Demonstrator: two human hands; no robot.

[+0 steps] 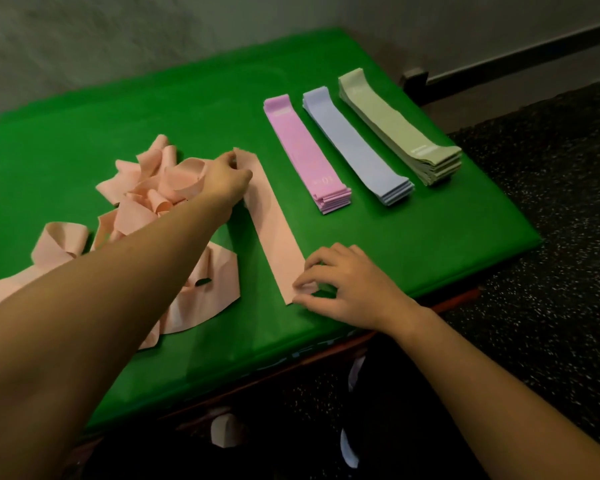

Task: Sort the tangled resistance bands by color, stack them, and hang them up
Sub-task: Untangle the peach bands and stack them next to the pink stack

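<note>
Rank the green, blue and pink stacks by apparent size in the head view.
1. green stack, longest and thickest
2. blue stack
3. pink stack
Blue and pink look close; camera distance differs, so that order is unsure.

Left arm bare, reaching forward and rightward across the frame, forearm long and nearly straight. Left hand [226,180] out toward the middle of the green-covered tabletop [153,109], back of hand up, fingers curled down, pinching the far end of a flat peach-pink rubber band [274,233]. Right arm bare, entering from the lower right. Right hand [343,284] just inside the near edge, palm down, fingers bent, fingertips [300,282] pinching the band's near end.
</note>
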